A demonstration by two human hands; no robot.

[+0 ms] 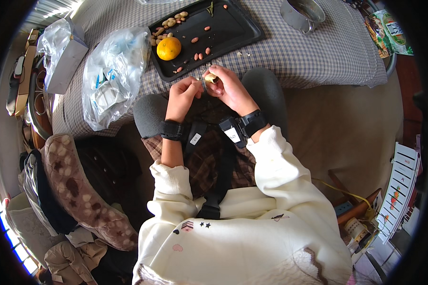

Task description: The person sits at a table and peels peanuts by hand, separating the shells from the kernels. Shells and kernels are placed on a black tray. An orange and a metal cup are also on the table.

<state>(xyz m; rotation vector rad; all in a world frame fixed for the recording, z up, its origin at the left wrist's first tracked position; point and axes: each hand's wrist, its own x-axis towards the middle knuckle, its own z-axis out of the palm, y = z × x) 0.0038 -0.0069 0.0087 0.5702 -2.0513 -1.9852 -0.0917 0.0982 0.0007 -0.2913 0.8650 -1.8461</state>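
Observation:
My right hand (231, 89) holds an opened peanut shell (211, 78) between thumb and fingers, above my lap at the table's edge. Beside it, my left hand (185, 94) has its fingers curled in and thumb against them; a pale crumb shows near the fingertips, and I cannot tell whether it is held. Just beyond both hands lies a black rectangular tray (231, 26). Several unshelled peanuts (171, 22) sit along its left end, next to an orange citrus fruit (169, 48). Loose reddish peanut kernels (195, 40) are scattered across the tray.
A checked cloth (342, 53) covers the table. Left of the tray are a clear plastic bag (116, 78) with packets inside and a box (66, 57) with plastic in it. A metal pot (301, 16) stands at right, with a green food packet (388, 34) farther along.

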